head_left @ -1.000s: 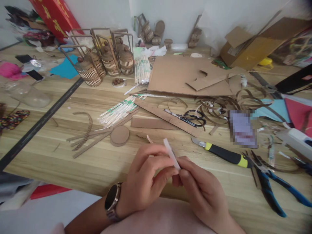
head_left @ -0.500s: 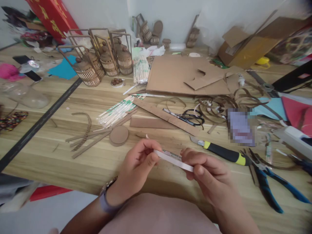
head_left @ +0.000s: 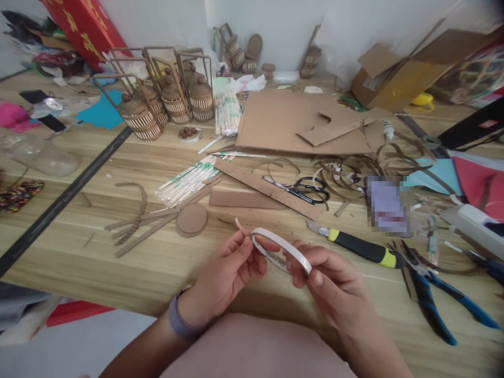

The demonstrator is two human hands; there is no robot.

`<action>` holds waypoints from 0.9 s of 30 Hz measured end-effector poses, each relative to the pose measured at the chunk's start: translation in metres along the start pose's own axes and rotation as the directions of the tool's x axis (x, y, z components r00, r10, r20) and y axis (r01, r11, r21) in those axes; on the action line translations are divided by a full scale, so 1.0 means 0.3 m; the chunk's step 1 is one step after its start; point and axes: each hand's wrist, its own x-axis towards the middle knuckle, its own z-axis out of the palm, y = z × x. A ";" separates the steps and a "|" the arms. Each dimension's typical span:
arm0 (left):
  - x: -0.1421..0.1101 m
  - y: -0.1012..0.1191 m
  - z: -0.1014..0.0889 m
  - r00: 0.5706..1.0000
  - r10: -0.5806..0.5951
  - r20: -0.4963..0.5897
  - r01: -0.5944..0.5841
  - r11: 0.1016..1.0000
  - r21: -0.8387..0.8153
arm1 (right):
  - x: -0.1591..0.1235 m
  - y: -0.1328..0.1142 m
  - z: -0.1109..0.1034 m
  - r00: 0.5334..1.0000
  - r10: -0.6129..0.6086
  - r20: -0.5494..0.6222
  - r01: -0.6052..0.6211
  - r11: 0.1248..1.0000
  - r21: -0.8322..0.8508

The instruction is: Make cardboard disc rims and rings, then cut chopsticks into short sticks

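Observation:
A thin white ring, which looks like a roll of double-sided tape (head_left: 281, 242), is held in front of my body. My right hand (head_left: 328, 275) grips its right end between thumb and fingers. At the ring's left end, the fingertips of my left hand (head_left: 232, 268) are closed on the roll. A small pale strip tip (head_left: 238, 223) pokes up past the left fingers; what it belongs to is hidden. Just beyond my left hand lies a cardboard disc (head_left: 191, 220). A yellow and black utility knife (head_left: 354, 244) rests beyond my right hand.
Blue-handled pliers (head_left: 427, 294) lie at the right, and black scissors (head_left: 311, 190) lie farther back. Wrapped sticks (head_left: 189, 181), cardboard strips (head_left: 268, 189) and a large cardboard sheet (head_left: 283, 121) cover the middle. Several small lantern-like baskets (head_left: 142, 118) stand at the back left.
The tape roll has turned from edge-on, so its ring opening now shows. My left hand has shifted its fingers at the left end, and its wrist has rotated.

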 end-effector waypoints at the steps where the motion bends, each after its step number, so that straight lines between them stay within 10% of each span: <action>1: -0.005 0.002 -0.005 1.000 0.011 -0.020 -0.008 0.992 0.123 | -0.001 -0.002 0.000 1.000 0.022 -0.022 -0.022 1.000 -0.018; 4: -0.031 0.027 -0.015 0.961 0.273 -0.050 -0.205 0.819 0.535 | 0.004 -0.020 0.005 0.990 0.111 -0.087 -0.120 0.987 -0.107; 6: -0.049 0.054 -0.011 0.876 0.462 0.136 -0.414 0.580 0.701 | 0.011 -0.036 0.013 0.983 0.162 -0.085 -0.174 0.973 -0.153; 10: -0.059 0.089 0.014 0.744 0.427 0.514 -0.634 0.207 0.745 | 0.016 -0.048 0.018 0.978 0.207 -0.035 -0.210 0.956 -0.203; 22: -0.049 0.038 -0.005 0.924 0.330 0.195 -0.380 0.721 0.580 | 0.014 -0.020 -0.005 0.995 0.095 -0.011 -0.095 0.994 0.054; 27: -0.037 0.024 -0.012 0.924 0.355 0.143 -0.371 0.744 0.555 | 0.003 -0.034 -0.007 0.993 0.111 0.036 -0.110 0.993 -0.028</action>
